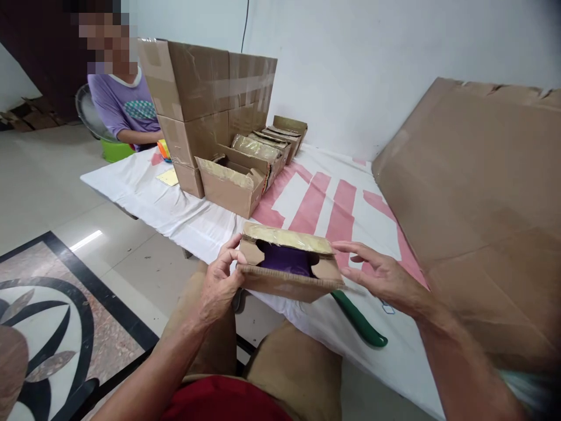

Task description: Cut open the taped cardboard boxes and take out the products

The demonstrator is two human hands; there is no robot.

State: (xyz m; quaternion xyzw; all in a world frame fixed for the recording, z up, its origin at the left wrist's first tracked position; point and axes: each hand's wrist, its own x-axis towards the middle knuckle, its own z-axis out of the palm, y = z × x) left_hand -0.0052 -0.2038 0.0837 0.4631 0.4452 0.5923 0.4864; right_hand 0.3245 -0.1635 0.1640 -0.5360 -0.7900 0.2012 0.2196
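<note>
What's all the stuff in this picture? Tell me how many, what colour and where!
small box: one, brown, centre
purple item: one, purple, inside the small box
green handle: one, dark green, right of the small box
table cover: one, white and pink, middle
row of boxes: several, brown, beyond the small box
taped stack: one, brown, left of the row
cardboard panel: one, brown, right
yellow paper: one, yellow, by the stack
co-worker: one, purple top, upper left
cable: one, black, top
left hand: one, bare, holding the small box's left end
right hand: one, bare, open at its right end
</note>
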